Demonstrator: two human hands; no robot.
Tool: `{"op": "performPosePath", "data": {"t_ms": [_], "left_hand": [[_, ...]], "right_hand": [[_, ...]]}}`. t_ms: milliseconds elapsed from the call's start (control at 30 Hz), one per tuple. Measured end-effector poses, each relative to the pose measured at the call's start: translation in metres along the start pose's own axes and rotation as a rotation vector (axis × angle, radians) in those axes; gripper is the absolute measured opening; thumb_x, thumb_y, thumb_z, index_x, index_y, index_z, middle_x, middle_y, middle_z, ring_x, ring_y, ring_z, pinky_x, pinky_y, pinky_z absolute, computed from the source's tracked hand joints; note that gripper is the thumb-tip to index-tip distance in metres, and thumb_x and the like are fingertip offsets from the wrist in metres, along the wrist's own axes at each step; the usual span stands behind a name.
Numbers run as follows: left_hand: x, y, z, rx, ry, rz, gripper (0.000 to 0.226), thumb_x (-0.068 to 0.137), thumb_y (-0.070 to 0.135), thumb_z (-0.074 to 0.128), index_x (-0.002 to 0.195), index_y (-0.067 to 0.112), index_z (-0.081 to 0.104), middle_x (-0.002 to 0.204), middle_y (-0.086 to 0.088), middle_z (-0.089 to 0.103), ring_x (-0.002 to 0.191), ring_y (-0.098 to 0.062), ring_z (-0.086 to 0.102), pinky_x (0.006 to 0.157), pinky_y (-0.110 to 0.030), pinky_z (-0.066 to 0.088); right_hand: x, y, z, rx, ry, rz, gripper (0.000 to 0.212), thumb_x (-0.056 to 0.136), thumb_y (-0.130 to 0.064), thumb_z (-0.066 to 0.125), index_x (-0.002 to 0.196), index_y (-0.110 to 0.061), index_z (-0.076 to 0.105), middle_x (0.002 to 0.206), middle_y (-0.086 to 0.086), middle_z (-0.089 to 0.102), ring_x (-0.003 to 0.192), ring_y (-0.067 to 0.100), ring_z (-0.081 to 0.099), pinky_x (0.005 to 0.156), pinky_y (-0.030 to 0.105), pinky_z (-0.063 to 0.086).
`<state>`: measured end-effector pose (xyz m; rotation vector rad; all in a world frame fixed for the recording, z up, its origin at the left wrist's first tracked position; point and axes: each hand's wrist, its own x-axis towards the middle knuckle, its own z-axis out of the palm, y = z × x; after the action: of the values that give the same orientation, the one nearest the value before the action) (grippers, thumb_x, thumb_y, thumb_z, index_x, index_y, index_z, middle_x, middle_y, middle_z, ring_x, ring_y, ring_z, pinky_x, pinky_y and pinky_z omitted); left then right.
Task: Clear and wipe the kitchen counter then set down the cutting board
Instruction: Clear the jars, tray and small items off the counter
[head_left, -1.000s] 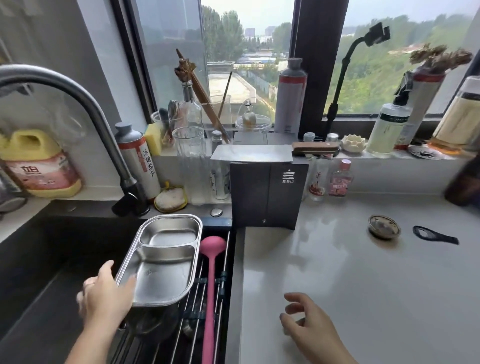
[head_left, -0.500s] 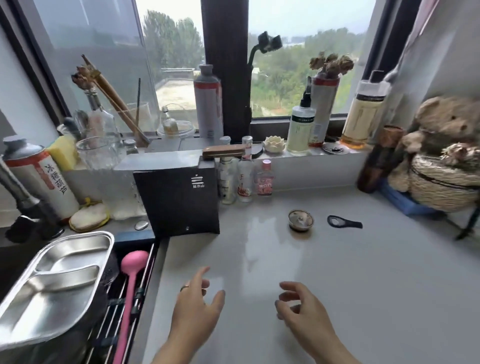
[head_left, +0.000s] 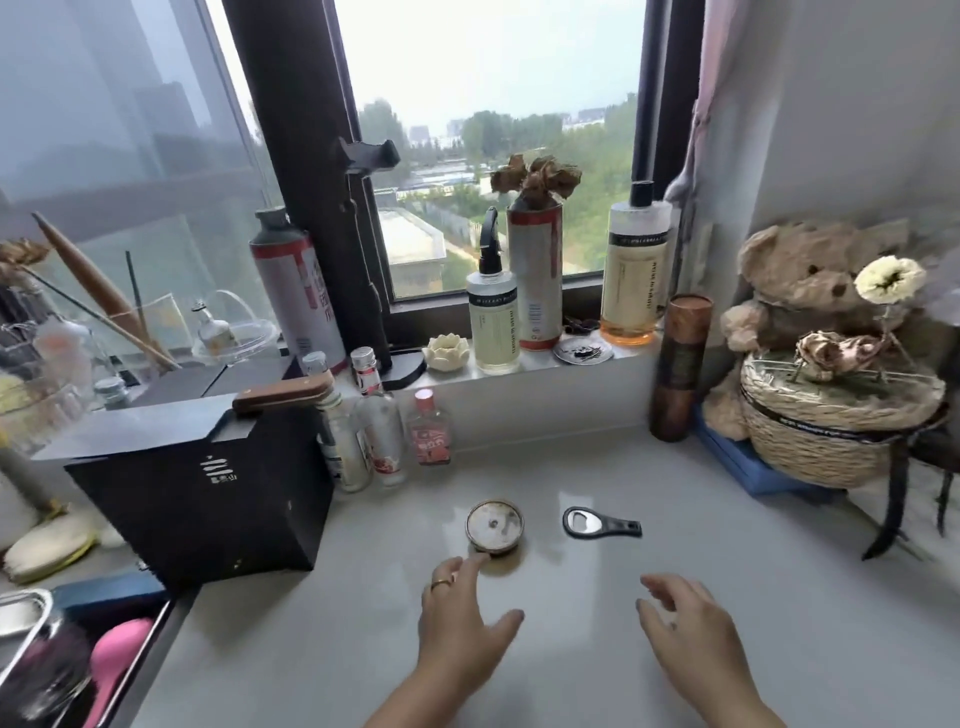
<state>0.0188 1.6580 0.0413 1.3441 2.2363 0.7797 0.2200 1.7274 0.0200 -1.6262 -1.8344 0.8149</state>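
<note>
At far left, the sink edge is seen, with a pink utensil (head_left: 117, 657) lying in it beside the corner of a steel tray (head_left: 21, 616). A black box (head_left: 208, 499) stands at the counter's left end; a cleaver (head_left: 171, 415) with a wooden handle is laid flat across its top. Three small bottles (head_left: 384, 441) are grouped just right of the box, against the sill.

The counter (head_left: 597, 649) is pale and glossy. A round metal lid (head_left: 494, 526) lies flat near its middle. The left hand (head_left: 462, 623) is held palm down, fingers spread, thumb out to the right; a ring is worn on one finger. A fingertip is recorded at the lid's near edge; whether it touches cannot be told. Nothing is gripped.

A black bottle opener (head_left: 600, 524) lies just right of the lid, apart from it. The right hand (head_left: 691, 634) is held over bare counter, fingers loosely curled and apart, holding nothing.

On the sill stand a spray bottle (head_left: 492, 317), a can with dried flowers (head_left: 535, 270) and a tall bottle of amber liquid (head_left: 635, 270). A brown cylinder (head_left: 675, 369) stands on the counter below. At far right, a teddy bear (head_left: 810, 291) sits behind a woven basket (head_left: 826, 426). No cutting board is in view.
</note>
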Motion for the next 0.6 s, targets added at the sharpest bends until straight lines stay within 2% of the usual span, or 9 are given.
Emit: {"op": "performPosePath", "data": {"t_ms": [67, 233, 300, 367, 400, 433, 500, 600], "left_hand": [[0.018, 0.008, 0.008, 0.038, -0.006, -0.029, 0.067, 0.077, 0.039, 0.063, 0.135, 0.028, 0.031, 0.147, -0.006, 0.022, 0.135, -0.024, 0.023, 0.109, -0.031, 0.026], [0.052, 0.014, 0.021, 0.096, -0.023, -0.113, 0.071, 0.074, 0.038, 0.064, 0.135, 0.039, 0.027, 0.153, -0.011, 0.006, 0.140, -0.027, 0.016, 0.111, -0.033, 0.023], [0.063, 0.013, 0.024, 0.081, -0.017, -0.119, 0.067, 0.073, 0.036, 0.065, 0.132, 0.040, 0.033, 0.153, -0.013, 0.006, 0.140, -0.026, 0.018, 0.111, -0.031, 0.025], [0.071, 0.011, 0.027, 0.039, 0.002, -0.095, 0.056, 0.072, 0.033, 0.066, 0.123, 0.039, 0.044, 0.152, -0.014, 0.012, 0.139, -0.024, 0.022, 0.109, -0.028, 0.027], [0.075, 0.010, 0.029, 0.022, 0.019, -0.078, 0.049, 0.072, 0.031, 0.067, 0.118, 0.036, 0.050, 0.150, -0.015, 0.017, 0.137, -0.024, 0.027, 0.106, -0.026, 0.030], [0.076, 0.010, 0.032, 0.003, 0.046, -0.063, 0.041, 0.072, 0.030, 0.067, 0.111, 0.032, 0.056, 0.147, -0.015, 0.024, 0.131, -0.024, 0.035, 0.102, -0.023, 0.034], [0.078, 0.009, 0.036, -0.059, 0.107, -0.055, 0.026, 0.072, 0.026, 0.067, 0.097, 0.022, 0.064, 0.133, -0.008, 0.036, 0.107, -0.022, 0.052, 0.083, -0.016, 0.036], [0.078, 0.006, 0.036, -0.177, 0.175, -0.075, 0.021, 0.073, 0.024, 0.067, 0.090, 0.011, 0.063, 0.101, 0.006, 0.037, 0.074, -0.012, 0.055, 0.057, -0.003, 0.031]], "right_hand": [[0.034, 0.003, 0.003, -0.105, 0.006, -0.035, 0.027, 0.084, -0.014, 0.059, 0.111, -0.014, 0.062, 0.115, 0.007, 0.062, 0.111, 0.026, 0.052, 0.093, 0.032, 0.040], [0.093, 0.005, 0.024, -0.314, -0.060, -0.135, 0.041, 0.088, -0.023, 0.050, 0.129, -0.022, 0.047, 0.135, -0.004, 0.047, 0.124, 0.019, 0.039, 0.101, 0.025, 0.031], [0.101, 0.004, 0.030, -0.357, -0.064, -0.164, 0.035, 0.086, -0.021, 0.055, 0.122, -0.019, 0.055, 0.126, 0.000, 0.055, 0.118, 0.024, 0.045, 0.096, 0.031, 0.038], [0.103, 0.004, 0.036, -0.325, -0.037, -0.222, 0.017, 0.077, -0.007, 0.068, 0.093, -0.007, 0.069, 0.095, 0.012, 0.065, 0.094, 0.036, 0.057, 0.077, 0.043, 0.048], [0.102, 0.004, 0.038, -0.326, -0.012, -0.252, 0.011, 0.073, -0.002, 0.071, 0.084, -0.004, 0.069, 0.084, 0.015, 0.064, 0.084, 0.039, 0.058, 0.069, 0.045, 0.049], [0.099, 0.003, 0.039, -0.354, -0.025, -0.260, 0.010, 0.075, -0.003, 0.069, 0.085, -0.003, 0.068, 0.084, 0.015, 0.062, 0.084, 0.038, 0.057, 0.070, 0.045, 0.049], [0.092, 0.002, 0.041, -0.413, -0.070, -0.262, 0.018, 0.087, -0.014, 0.056, 0.102, -0.009, 0.062, 0.101, 0.010, 0.058, 0.100, 0.030, 0.051, 0.084, 0.034, 0.043], [0.080, -0.005, 0.037, -0.396, -0.061, -0.232, 0.023, 0.088, -0.021, 0.053, 0.109, -0.014, 0.059, 0.109, 0.007, 0.057, 0.107, 0.026, 0.048, 0.087, 0.028, 0.038]]}}
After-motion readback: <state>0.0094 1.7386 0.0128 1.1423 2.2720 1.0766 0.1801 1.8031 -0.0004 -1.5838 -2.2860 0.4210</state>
